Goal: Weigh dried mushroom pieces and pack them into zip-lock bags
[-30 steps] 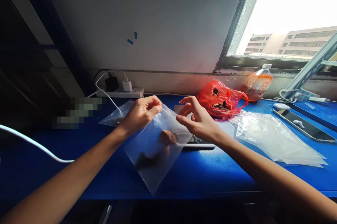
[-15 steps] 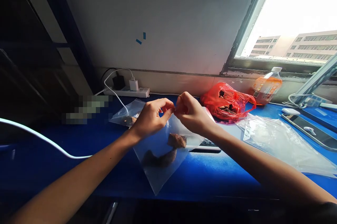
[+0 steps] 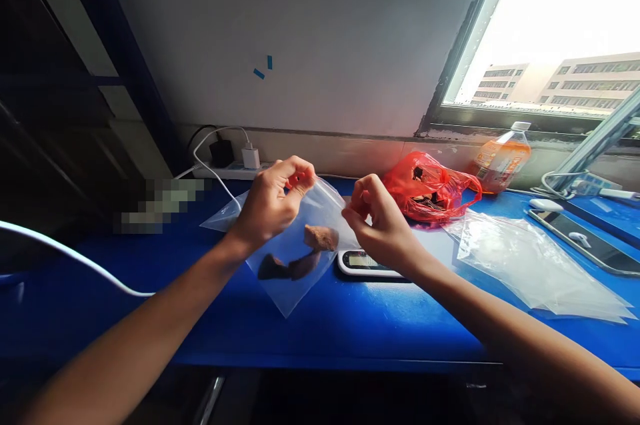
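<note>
Head view: the left hand [image 3: 270,206] and right hand [image 3: 381,226] have just parted, baring the clear bag's [image 3: 295,220] top edge — left pinching it, right curled, hold unclear. The bag, brown pieces [image 3: 321,236] inside, hangs beside the scale [image 3: 363,261].

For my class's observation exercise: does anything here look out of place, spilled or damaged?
The red bag looks torn, with ragged holes showing dark contents. A white earbud lies loose on the phone, an odd spot. Nothing appears spilled: brown pieces sit inside the clear bag in the left hand.
</note>
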A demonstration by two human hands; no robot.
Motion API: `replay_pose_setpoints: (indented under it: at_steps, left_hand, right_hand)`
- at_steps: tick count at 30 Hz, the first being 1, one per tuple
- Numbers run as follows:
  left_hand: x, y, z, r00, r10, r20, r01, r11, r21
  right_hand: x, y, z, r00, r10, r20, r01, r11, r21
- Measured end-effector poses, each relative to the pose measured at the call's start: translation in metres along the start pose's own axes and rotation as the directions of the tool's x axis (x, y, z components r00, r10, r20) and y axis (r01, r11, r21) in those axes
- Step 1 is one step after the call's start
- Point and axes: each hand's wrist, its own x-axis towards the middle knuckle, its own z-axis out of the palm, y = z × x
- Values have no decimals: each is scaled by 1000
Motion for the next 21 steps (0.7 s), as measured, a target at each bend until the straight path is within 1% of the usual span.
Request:
replay_pose_setpoints:
  at_steps: [5, 8, 11, 15, 18, 21]
  left_hand:
    - [5, -3, -7, 998, -59, -19, 59, 997, -49]
    - [8, -10, -8, 996, -76, -51, 72, 994, -77]
    - [10, -20, -4, 994, -90, -69, 82, 990, -117]
    - [11, -25, 5, 989, -143, -45, 130, 968, -214]
    - [10, -20, 8, 980, -197, 5, 190, 939, -287]
    - [8, -15, 11, 974, -225, 20, 221, 929, -297]
  right_hand:
    - [-4, 0, 2, 999, -32, -40, 29, 996, -83]
    - [-5, 1, 2, 998, -35, -45, 32, 998, -59]
    - [-9, 4, 1, 997, -26, -69, 24, 999, -26]
    - [-16, 9, -5, 996, -11, -86, 10, 1000, -5]
    - [-21, 13, -11, 996, 1, -89, -3, 1000, -19]
    - [-23, 17, -16, 995, 18, -98, -20, 999, -25]
